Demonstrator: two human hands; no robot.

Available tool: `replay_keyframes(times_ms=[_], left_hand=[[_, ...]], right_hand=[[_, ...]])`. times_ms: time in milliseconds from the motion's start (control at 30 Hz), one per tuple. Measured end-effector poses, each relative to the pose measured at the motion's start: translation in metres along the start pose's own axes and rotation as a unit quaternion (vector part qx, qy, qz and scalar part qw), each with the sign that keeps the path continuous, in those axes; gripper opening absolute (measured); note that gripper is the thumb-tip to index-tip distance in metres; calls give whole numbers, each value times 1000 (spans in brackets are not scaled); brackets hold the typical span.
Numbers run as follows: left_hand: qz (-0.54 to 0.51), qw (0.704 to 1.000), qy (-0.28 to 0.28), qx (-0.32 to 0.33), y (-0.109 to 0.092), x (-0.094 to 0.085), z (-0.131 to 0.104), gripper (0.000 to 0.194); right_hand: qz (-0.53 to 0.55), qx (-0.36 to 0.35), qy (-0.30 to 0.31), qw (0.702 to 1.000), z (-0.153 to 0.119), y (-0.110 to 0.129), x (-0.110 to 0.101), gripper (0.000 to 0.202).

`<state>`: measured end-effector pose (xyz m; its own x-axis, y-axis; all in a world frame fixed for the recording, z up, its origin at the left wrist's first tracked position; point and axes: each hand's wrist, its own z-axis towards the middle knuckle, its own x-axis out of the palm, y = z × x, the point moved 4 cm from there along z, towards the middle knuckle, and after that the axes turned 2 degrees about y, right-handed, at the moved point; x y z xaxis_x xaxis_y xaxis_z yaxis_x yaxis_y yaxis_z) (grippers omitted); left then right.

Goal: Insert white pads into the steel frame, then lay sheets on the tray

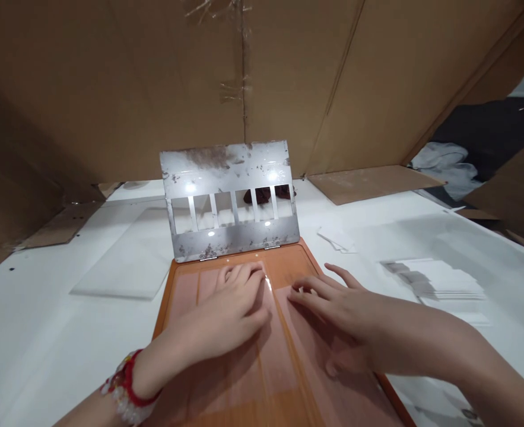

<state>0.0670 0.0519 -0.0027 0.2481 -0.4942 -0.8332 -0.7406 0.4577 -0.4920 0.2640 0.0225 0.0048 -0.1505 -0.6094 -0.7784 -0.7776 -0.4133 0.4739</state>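
- Progress, by my read: clear film strips (283, 356) already laid on orange board (172, 296); pressing flat underway, hinged metal plate (230, 198) not yet lowered.
- Left hand (230, 311) fingers together, flat on strips near board's far edge, holding nothing.
- Right hand (337, 308) fingers spread wide, flat, w/ tips touching film.
- Plate: scuffed, shiny, slotted, upright at far edge.
- Film glossy, thin; board smooth, rounded corners, on white bench (43, 332).
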Motion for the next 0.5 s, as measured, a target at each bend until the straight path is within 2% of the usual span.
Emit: replay_keyframes(times_ms=[100, 267, 333, 400, 500], left_hand=[[-61, 997, -1, -52, 6, -4, 5, 33], [-119, 983, -44, -130, 16, -19, 7, 48], [-86, 988, -36, -124, 16, -25, 4, 48], [-29, 995, -3, -96, 13, -27, -1, 46], [46, 997, 37, -54, 9, -20, -7, 58]], right_hand=[[9, 1, -15, 1000, 4, -3, -3, 74], [28, 11, -31, 999, 8, -7, -7, 68], [29, 7, -32, 999, 9, -6, -7, 68], [28, -2, -34, 999, 10, -6, -8, 68], [38, -1, -39, 999, 11, -9, -8, 68]])
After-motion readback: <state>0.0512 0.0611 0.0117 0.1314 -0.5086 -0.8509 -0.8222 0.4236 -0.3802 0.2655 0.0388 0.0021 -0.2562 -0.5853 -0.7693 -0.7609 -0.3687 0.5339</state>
